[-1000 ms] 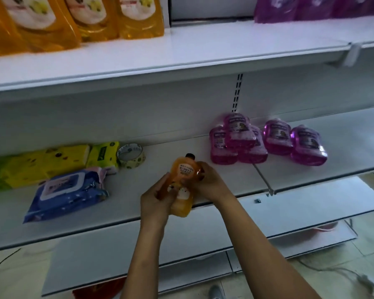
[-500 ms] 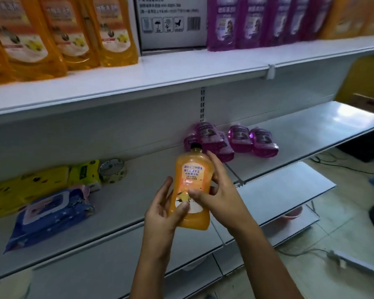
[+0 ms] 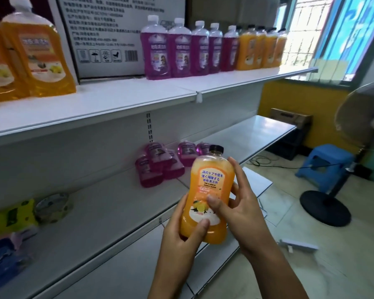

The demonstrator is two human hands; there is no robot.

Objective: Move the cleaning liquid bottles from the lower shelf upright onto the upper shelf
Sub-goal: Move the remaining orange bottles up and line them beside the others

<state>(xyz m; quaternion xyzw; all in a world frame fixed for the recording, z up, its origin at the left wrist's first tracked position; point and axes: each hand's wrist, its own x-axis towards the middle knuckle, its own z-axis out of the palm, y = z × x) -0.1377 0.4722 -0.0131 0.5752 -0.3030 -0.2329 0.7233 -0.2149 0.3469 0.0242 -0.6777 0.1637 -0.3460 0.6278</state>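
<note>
orange bottle (image 3: 207,197) held upright in the air, near the viewer, just in front of the lower shelf (image 3: 108,212) edge and well below the upper shelf (image 3: 117,102). left hand (image 3: 181,236) wrapped round its base, thumb laid across the front of the label. right hand (image 3: 240,210) curled round the right side, thumb pressed on the label, fingers reaching up behind the shoulder. black cap on, pointing up.

still lying on their sides on the lower shelf, further back: purple bottles (image 3: 158,167), heaped against each other.

likely trouble, as a judgement: smooth plastic and a heavy liquid fill, so a slip if one hand lets go before the other has a firm hold. upright purple row (image 3: 181,48) and orange row (image 3: 261,48) packed close on the far right of the upper shelf; a careless set-down beside them could knock neighbours over like skittles. shelf lip could catch the base on the way up and tip the bottle forward.
</note>
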